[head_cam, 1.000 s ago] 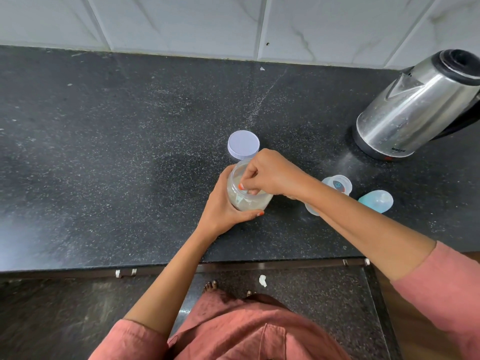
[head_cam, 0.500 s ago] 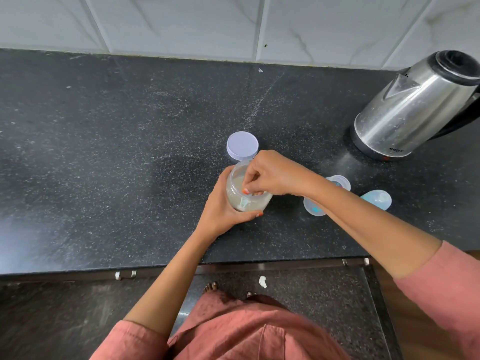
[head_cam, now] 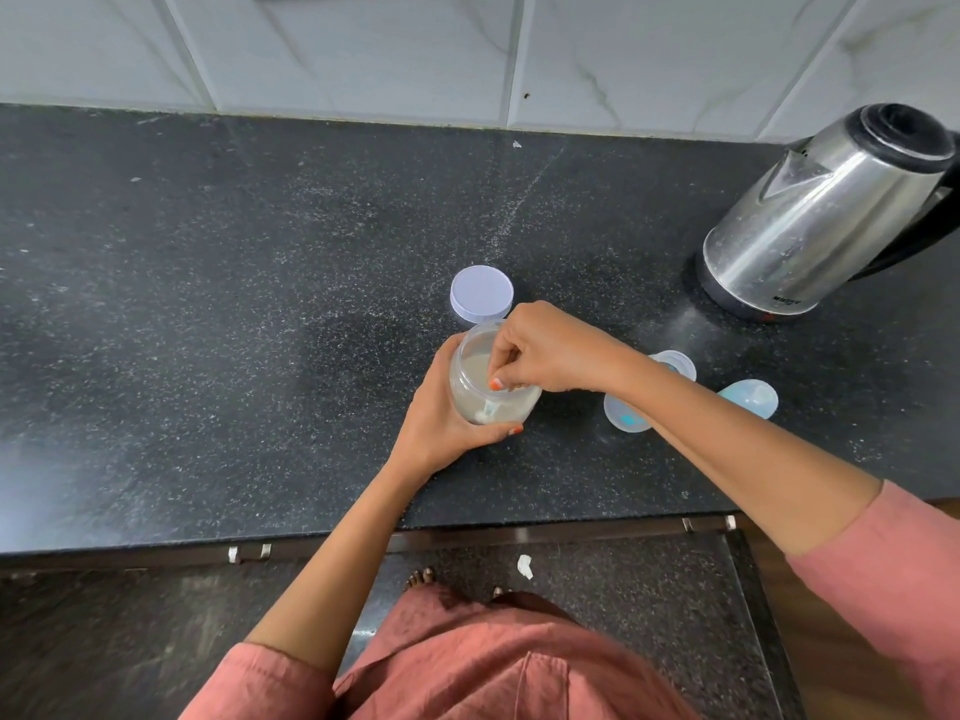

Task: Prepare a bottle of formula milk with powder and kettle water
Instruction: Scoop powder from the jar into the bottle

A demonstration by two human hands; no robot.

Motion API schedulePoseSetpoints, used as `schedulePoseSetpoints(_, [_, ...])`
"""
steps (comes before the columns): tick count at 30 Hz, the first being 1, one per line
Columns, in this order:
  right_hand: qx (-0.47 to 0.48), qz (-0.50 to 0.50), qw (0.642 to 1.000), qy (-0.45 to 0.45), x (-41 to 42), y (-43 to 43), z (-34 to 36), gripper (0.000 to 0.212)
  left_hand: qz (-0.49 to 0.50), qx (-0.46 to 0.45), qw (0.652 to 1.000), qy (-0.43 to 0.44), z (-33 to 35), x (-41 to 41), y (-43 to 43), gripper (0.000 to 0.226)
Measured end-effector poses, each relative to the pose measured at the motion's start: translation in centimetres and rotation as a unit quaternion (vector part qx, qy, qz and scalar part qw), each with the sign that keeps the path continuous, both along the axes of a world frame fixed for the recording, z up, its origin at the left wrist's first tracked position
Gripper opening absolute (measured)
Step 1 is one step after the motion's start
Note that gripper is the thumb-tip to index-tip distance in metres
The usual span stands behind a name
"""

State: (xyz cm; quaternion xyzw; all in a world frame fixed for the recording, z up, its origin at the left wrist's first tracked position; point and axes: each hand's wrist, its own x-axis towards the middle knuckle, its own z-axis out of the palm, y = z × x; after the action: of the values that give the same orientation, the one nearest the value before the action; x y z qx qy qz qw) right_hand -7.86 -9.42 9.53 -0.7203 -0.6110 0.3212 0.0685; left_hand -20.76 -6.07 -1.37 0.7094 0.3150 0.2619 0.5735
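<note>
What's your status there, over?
Left hand grips jar. Right hand in jar, pinching scoop. Lid off, behind jar. Bottle waits right of jar, partly hidden.

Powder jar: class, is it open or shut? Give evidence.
Open. The jar is uncovered; its white lid lies on the counter behind it, and the right hand holds a scoop inside.

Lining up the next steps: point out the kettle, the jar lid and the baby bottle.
kettle (head_cam: 810, 220), head view, its steel side.
jar lid (head_cam: 481, 293), head view, centre of its top.
baby bottle (head_cam: 626, 412), head view, clear wall below the arm.
</note>
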Motion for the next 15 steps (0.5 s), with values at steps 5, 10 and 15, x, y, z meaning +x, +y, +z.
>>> schedulePoseSetpoints(5, [0.018, -0.017, 1.0, 0.019, -0.36, 0.05, -0.13, 0.011, 0.001, -0.002, 1.0, 0.006, -0.17, 0.01, 0.06, 0.084])
schedulePoseSetpoints(10, [0.014, 0.015, 1.0, -0.012, -0.07, -0.12, -0.18, 0.012, 0.003, 0.004, 1.0, 0.0, -0.21, 0.03, 0.06, 0.082])
schedulePoseSetpoints(15, [0.014, -0.01, 0.999, 0.038, -0.01, -0.07, 0.12, 0.01, -0.002, -0.002, 1.0, -0.009, -0.17, 0.01, 0.03, 0.081])
